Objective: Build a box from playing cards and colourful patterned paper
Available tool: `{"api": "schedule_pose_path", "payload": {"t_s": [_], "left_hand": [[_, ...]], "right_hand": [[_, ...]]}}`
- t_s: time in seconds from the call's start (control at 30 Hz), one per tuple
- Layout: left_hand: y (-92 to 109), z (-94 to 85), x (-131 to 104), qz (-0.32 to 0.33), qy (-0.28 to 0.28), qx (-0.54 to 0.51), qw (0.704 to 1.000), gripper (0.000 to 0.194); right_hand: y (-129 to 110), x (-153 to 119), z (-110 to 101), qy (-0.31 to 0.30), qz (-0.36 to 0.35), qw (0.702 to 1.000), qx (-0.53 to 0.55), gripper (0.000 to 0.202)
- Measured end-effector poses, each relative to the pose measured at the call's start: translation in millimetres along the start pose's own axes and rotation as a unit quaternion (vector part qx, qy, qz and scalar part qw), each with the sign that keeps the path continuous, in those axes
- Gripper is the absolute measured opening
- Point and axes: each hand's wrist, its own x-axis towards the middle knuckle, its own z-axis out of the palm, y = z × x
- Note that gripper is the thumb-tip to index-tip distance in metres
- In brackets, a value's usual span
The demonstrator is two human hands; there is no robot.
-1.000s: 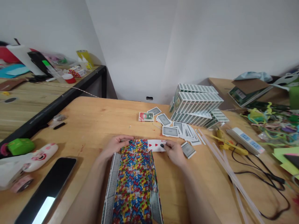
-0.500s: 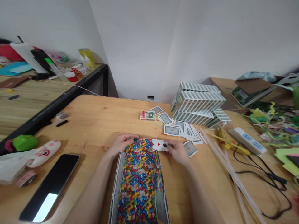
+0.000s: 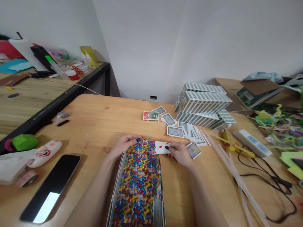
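A wooden table (image 3: 101, 118) carries a phone (image 3: 53, 183); right of the phone lie loose cards (image 3: 175, 131), striped boxes (image 3: 204, 104) and a power strip (image 3: 252, 142).

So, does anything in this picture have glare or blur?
Head view: a white reflection covers the near end of the phone; colourful strands near the right edge look soft and stretched; the heart card in the right hand shows fairly clearly.
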Motion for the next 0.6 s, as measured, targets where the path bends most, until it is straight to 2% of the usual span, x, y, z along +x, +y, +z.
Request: {"api": "schedule_pose_path", "payload": {"t_s": [0.27, 0.6], "left_hand": [[0.1, 0.9, 0.2, 0.003, -0.017, 0.006, 1.0, 0.045], [1.0, 6.6, 1.0, 0.01, -0.005, 0.016, 1.0, 0.045]], "right_hand": [[-5.3, -2.0, -5.3, -0.014, 0.011, 1.0, 0.003, 0.033], [-5.4, -2.0, 6.5, -0.014, 0.029, 0.999, -0.005, 0.029]]}}
